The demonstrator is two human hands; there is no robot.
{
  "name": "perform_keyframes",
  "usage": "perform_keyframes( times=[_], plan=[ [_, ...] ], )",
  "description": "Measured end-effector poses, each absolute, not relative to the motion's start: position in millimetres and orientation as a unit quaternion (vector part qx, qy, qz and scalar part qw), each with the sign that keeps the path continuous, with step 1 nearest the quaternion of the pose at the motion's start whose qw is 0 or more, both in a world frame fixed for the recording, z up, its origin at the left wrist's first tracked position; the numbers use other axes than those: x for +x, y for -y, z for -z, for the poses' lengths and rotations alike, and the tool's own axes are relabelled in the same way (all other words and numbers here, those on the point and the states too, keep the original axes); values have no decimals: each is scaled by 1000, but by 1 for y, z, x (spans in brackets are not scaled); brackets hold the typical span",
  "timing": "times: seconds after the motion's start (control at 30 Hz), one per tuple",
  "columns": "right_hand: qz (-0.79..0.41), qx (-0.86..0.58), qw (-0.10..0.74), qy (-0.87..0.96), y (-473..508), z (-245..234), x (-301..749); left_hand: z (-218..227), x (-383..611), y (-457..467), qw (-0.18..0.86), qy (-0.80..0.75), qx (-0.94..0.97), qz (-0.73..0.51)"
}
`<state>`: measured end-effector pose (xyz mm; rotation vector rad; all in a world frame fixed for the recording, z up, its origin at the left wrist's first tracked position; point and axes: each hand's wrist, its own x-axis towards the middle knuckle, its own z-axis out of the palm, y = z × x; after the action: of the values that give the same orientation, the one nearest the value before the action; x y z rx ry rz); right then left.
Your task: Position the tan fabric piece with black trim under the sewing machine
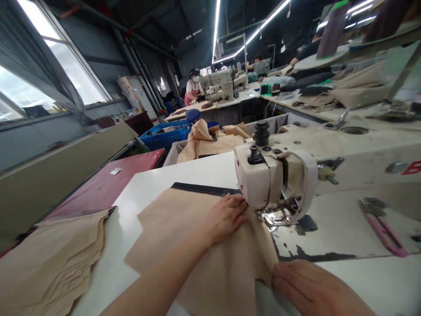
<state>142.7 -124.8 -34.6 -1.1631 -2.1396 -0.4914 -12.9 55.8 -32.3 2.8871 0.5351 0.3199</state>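
Observation:
A large beige fabric piece [184, 219] lies on the white sewing table, a dark strip [204, 188] running along its far edge. My left hand [226, 217] rests on top of the fabric just left of the sewing machine head [256, 175], fingers laid over it and pointing toward the machine. At the fabric's right edge, my right hand [305, 283] pinches the border, its thumb out of sight. The fabric's right edge runs up to the metal presser foot [274, 219], where the needle cannot be made out.
Stacked beige pieces [49, 263] lie at the left. Pink thread snips [384, 228] rest on the machine bed. Behind the table are a bin of beige fabric [213, 145] and a blue crate [167, 136]. A person [192, 90] works farther back.

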Motion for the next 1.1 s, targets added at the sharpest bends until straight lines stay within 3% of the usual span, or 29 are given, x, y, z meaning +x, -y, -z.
perform_keyframes(
  times=[0.17, 0.6, 0.87, 0.97, 1.03, 1.1],
  plan=[
    [179, -424, 313, 831, 111, 39, 162, 35, -10, -75, 80, -187, 972, -121],
    [117, -485, 169, 850, 98, 59, 172, 48, -8, -120, 74, -238, 958, -138],
    [5, -537, 230, 811, 102, 58, 176, 36, -12, -119, 25, -330, 940, -84],
    [-136, -587, 356, 714, 120, 58, 178, 28, -24, -82, -9, -386, 920, -66],
    [-364, -567, 446, 589, 143, 62, 173, 28, -36, -46, -35, -434, 898, -56],
    [-598, -464, 465, 458, 168, 66, 161, 32, -48, -8, -73, -473, 877, -31]
  ],
)
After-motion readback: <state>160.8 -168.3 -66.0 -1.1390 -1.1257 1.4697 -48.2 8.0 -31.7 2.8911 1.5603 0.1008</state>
